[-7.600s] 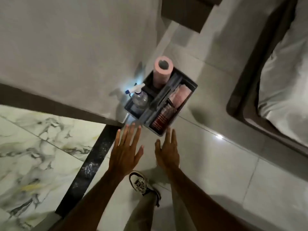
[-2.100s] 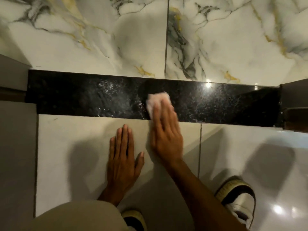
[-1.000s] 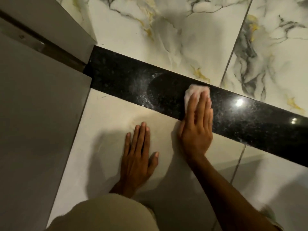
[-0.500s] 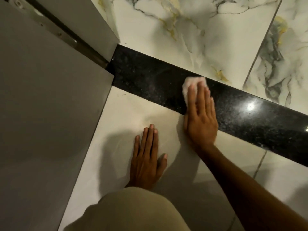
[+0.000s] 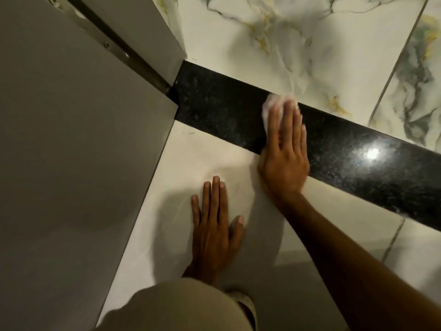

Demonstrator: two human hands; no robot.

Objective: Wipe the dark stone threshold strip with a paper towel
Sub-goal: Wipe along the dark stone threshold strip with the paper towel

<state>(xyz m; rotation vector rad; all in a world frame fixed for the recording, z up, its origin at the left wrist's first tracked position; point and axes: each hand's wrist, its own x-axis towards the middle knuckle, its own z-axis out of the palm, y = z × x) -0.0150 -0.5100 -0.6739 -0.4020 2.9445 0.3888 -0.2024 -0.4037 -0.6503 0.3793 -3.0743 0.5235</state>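
Note:
The dark stone threshold strip (image 5: pixel 214 108) runs diagonally from the door frame at the upper left down to the right edge. My right hand (image 5: pixel 284 151) lies flat across it and presses a crumpled white paper towel (image 5: pixel 270 103) under the fingertips at the strip's far edge. Most of the towel is hidden beneath the fingers. My left hand (image 5: pixel 214 225) rests flat on the pale floor tile in front of the strip, fingers together, holding nothing.
A grey door (image 5: pixel 71 163) and its frame with a metal hinge strip (image 5: pixel 114 48) fill the left. Veined marble tiles (image 5: pixel 298 44) lie beyond the strip. My knee in beige cloth (image 5: pixel 179 306) and a shoe (image 5: pixel 245 304) are at the bottom.
The view has kept swinging toward the door end of the strip. My right hand with the towel has slid along the strip; my left hand stays planted on the tile.

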